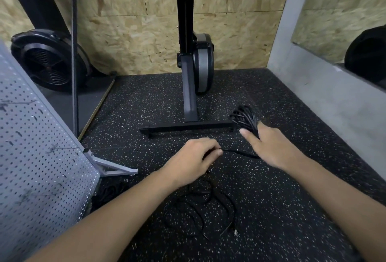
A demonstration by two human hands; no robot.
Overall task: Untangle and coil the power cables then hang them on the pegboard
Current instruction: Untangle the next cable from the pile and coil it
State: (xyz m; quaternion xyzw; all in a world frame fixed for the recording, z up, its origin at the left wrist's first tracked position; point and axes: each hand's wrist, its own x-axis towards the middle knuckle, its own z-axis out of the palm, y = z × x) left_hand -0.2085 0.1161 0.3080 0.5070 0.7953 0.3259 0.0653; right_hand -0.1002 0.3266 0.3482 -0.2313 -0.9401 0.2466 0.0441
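right hand (269,147) gripped coil (244,117) so loops held | left hand (195,157) pinched cable (236,152), likely guiding slack | tangle (208,209) on floor (292,199)

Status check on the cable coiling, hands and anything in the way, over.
Right hand grips coiled bundle. Left hand pinches the strand feeding it. Loose cable tangled on floor below. Machine foot bar just beyond the hands, not blocking.

The single head-worn wide-angle view looks forward and steeply down, facing the black machine stand (189,94) at fairly close range, with the pegboard (41,147) left of that stand and nearer the camera.
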